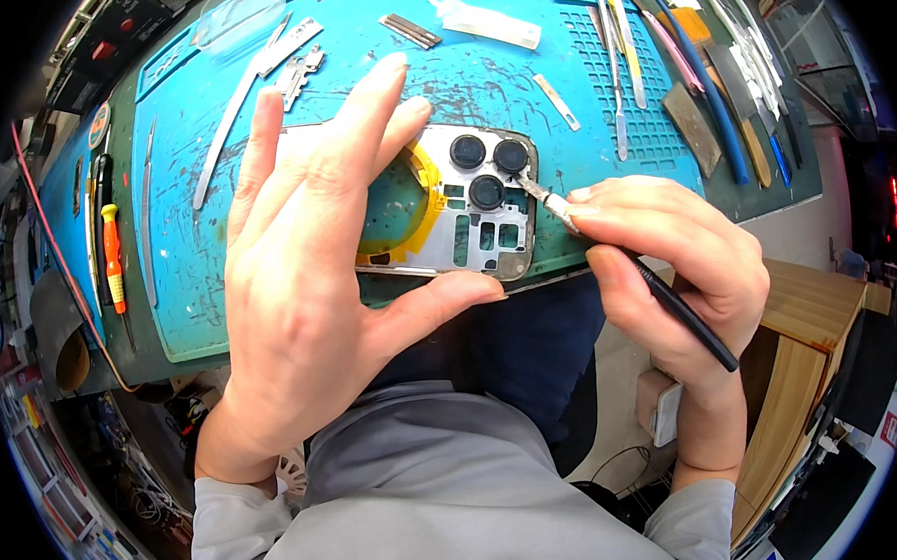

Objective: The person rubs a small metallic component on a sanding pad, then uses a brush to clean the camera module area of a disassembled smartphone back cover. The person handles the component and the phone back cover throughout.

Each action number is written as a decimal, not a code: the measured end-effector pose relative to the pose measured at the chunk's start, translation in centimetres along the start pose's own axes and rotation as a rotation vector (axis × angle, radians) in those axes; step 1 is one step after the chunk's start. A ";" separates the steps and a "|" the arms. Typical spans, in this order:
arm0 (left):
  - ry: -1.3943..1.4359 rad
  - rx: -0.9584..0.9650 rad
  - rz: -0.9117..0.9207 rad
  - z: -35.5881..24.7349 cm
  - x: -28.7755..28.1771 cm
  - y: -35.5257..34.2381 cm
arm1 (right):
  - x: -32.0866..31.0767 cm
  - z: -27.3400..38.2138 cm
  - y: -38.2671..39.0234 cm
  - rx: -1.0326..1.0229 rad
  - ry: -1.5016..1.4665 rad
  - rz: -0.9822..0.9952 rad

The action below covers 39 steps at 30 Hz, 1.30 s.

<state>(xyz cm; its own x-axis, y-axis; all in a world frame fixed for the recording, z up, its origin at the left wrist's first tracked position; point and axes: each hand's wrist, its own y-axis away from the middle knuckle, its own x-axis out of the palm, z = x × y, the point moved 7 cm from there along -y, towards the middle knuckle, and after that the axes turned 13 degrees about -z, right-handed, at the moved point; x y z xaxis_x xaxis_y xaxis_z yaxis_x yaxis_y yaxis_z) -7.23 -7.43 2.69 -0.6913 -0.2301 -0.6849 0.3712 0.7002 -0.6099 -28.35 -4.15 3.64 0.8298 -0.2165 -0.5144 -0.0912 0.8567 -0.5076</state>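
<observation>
A phone's back housing (446, 248) lies on the blue work mat, with three round black camera rings at its right end and a yellow-edged round opening at its middle. My left hand (306, 229) spans it, thumb along the near edge and fingers toward the far edge, hiding its left part. In a pen-like grip, my right hand (685, 255) holds a slim black-handled precision knife (689, 319). The metal tip of that tool reaches the housing's right edge, beside the camera rings; whether it touches is too small to tell.
Beyond the housing lie small metal parts (298, 77), a white strip (490, 24) and a flat metal pick (556, 103). An orange screwdriver (113, 255) rests at the left. Tweezers, brushes and a blue tool (712, 96) crowd the far right. A wooden cabinet (803, 305) stands at the right.
</observation>
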 end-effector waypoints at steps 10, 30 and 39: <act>-0.001 -0.019 0.006 0.1 0.1 0.0 | -0.2 -0.1 -0.1 0.020 -0.006 -0.006; -0.006 -0.028 0.022 0.1 0.1 0.2 | 0.6 0.6 -0.4 0.003 0.026 0.000; 0.025 -0.022 0.009 0.4 0.1 0.3 | 0.8 1.2 0.1 -0.074 0.083 -0.017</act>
<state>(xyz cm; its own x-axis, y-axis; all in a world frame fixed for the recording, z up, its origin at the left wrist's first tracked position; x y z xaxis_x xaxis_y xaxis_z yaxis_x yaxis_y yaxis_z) -6.95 -7.47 2.30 -0.7037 -0.2067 -0.6798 0.3640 0.7168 -0.5947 -26.99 -3.65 4.02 0.7834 -0.2711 -0.5594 -0.1210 0.8162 -0.5649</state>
